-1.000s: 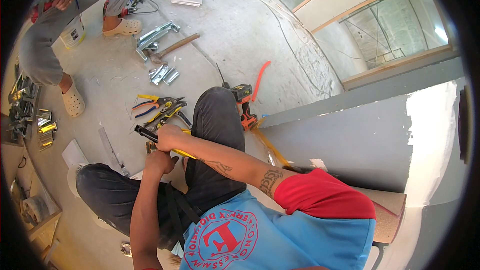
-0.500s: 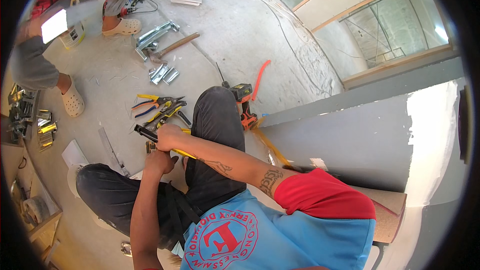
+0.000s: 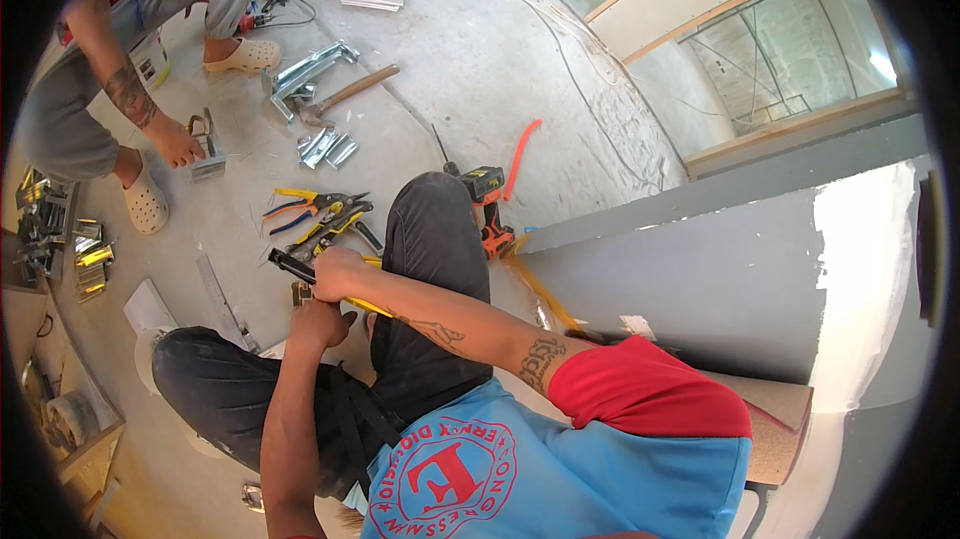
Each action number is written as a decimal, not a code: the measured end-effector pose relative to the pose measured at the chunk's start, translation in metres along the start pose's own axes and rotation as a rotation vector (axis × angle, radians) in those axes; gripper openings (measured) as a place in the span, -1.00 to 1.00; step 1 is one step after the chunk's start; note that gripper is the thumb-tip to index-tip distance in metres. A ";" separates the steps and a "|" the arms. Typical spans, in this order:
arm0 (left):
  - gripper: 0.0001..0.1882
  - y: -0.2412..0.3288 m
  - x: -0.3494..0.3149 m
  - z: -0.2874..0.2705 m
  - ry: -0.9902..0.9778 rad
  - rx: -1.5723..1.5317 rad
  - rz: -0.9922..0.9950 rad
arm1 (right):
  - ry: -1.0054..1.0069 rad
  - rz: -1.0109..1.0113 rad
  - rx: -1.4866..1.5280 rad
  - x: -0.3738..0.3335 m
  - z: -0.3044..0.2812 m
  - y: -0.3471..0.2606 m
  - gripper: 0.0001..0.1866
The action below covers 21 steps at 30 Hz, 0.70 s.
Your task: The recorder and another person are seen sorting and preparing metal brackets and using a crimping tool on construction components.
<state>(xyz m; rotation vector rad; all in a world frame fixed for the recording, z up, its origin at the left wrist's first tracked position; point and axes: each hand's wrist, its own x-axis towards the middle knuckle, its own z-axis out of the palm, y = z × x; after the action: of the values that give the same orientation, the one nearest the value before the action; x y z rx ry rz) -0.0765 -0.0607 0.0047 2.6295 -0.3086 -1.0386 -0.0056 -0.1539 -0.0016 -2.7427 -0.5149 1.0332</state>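
My right hand (image 3: 338, 273) is closed round a black-and-yellow hand tool (image 3: 290, 264); its black end points left and yellow parts show behind my wrist. Just below, my left hand (image 3: 318, 323) is closed, touching the right, beside a small brown-and-black piece (image 3: 301, 293); what its fingers grip is hidden. Ahead of my hands lie pliers (image 3: 292, 207) with orange-and-blue handles and yellow-handled snips (image 3: 335, 224). A cordless drill (image 3: 486, 201) rests beyond my right knee. At the far left, a co-worker's hand (image 3: 178, 145) holds a grey metal piece (image 3: 208, 161) near the floor.
A hammer (image 3: 350, 94) lies among shiny metal brackets (image 3: 318, 64). A metal ruler-like strip (image 3: 222, 299) is left of my hands. More metal pieces (image 3: 92, 259) sit at the left. A low grey wall (image 3: 680, 259) runs along my right, near an orange strip (image 3: 522, 159).
The co-worker's arm has come down toward the floor with the grey metal piece; the blurred bright object near it no longer shows. My hands have stayed in place.
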 end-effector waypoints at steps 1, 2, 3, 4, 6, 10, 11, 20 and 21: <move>-0.44 0.000 0.000 0.000 0.004 -0.004 0.000 | 0.000 -0.001 0.000 0.000 0.000 0.000 -0.61; -0.44 0.000 0.000 0.000 0.005 -0.004 0.000 | 0.002 -0.001 -0.005 -0.001 -0.001 0.000 -0.61; -0.44 0.000 0.000 0.001 0.008 -0.010 0.003 | 0.004 -0.001 -0.009 -0.001 -0.001 0.000 -0.61; -0.44 0.000 0.000 0.001 0.012 -0.016 0.007 | 0.004 0.000 -0.009 -0.001 -0.001 0.000 -0.61; -0.44 0.001 0.002 0.002 0.019 -0.019 0.014 | 0.002 0.002 -0.001 -0.002 -0.002 0.002 -0.62; -0.44 0.009 0.007 -0.001 0.007 -0.001 0.037 | 0.020 0.042 -0.009 -0.004 -0.003 0.011 -0.62; -0.44 0.010 0.011 0.000 0.008 -0.002 0.049 | 0.024 0.053 -0.008 -0.004 -0.003 0.015 -0.62; -0.67 -0.017 0.007 0.010 0.165 -0.151 0.032 | 0.099 -0.077 -0.007 0.018 0.006 0.012 -0.53; -0.61 -0.014 0.012 0.004 0.106 -0.077 -0.016 | 0.147 -0.124 0.028 0.019 0.003 0.016 -0.52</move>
<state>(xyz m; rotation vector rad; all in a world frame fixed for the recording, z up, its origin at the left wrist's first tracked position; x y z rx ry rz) -0.0693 -0.0525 -0.0105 2.6100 -0.2204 -0.8941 0.0099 -0.1619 -0.0191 -2.6968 -0.6328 0.7967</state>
